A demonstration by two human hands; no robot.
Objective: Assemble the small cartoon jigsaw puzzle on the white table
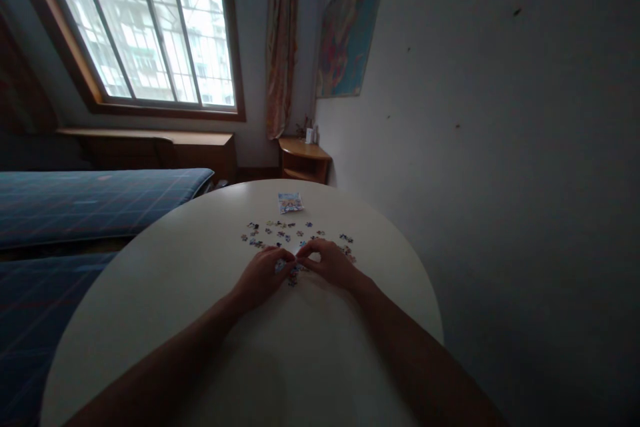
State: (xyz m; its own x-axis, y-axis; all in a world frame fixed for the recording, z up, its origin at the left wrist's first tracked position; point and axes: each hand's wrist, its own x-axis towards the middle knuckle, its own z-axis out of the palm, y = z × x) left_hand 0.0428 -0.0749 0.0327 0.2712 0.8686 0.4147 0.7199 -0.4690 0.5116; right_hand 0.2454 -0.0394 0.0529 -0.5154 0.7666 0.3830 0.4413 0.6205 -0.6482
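My left hand (266, 272) and my right hand (327, 261) meet over a round white table (165, 293), fingertips nearly touching. Thumb and forefinger are pinched together on each hand. A tiny jigsaw piece (296, 257) appears to be between the fingertips, mostly covered by them. Just under the hands lies a small cluster of jigsaw pieces (293, 278), partly hidden by the fingers. Several loose jigsaw pieces (281, 235) are scattered beyond the hands, with a few more (346, 238) to the right. Their printed details are too small to read.
Behind the pieces lies a small printed packet or picture card (291, 202). A bed with a blue plaid cover (100, 203) borders the table's left side. A white wall (500, 213) stands on the right, and a wooden corner shelf (305, 149) is at the back.
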